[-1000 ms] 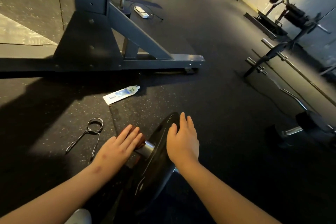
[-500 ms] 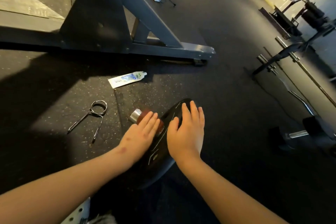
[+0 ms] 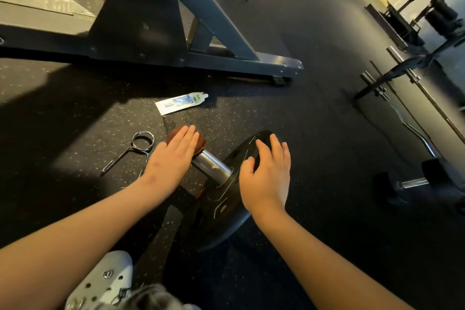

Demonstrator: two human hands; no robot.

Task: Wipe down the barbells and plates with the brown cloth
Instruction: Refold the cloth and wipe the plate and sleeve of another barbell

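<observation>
A black weight plate [image 3: 226, 199] stands on edge on the dark rubber floor, with the steel barbell sleeve [image 3: 211, 162] sticking out of its hub toward the left. The brown cloth [image 3: 198, 142] covers the sleeve's end. My left hand [image 3: 173, 156] lies flat with straight fingers on the cloth and presses it against the sleeve. My right hand [image 3: 268, 173] rests on the top rim of the plate, fingers loosely bent over the edge.
A spring collar clip [image 3: 137, 147] lies left of the sleeve, and a white tube [image 3: 181, 103] beyond it. A grey rack base [image 3: 201, 58] crosses the back. Other barbells [image 3: 412, 133], a dumbbell [image 3: 402, 184] and a stand are at right. My white shoe [image 3: 105, 282] is at the bottom.
My left hand has slid the cloth outward along the sleeve to its end, baring the steel near the hub. My right hand stays on the plate's rim.
</observation>
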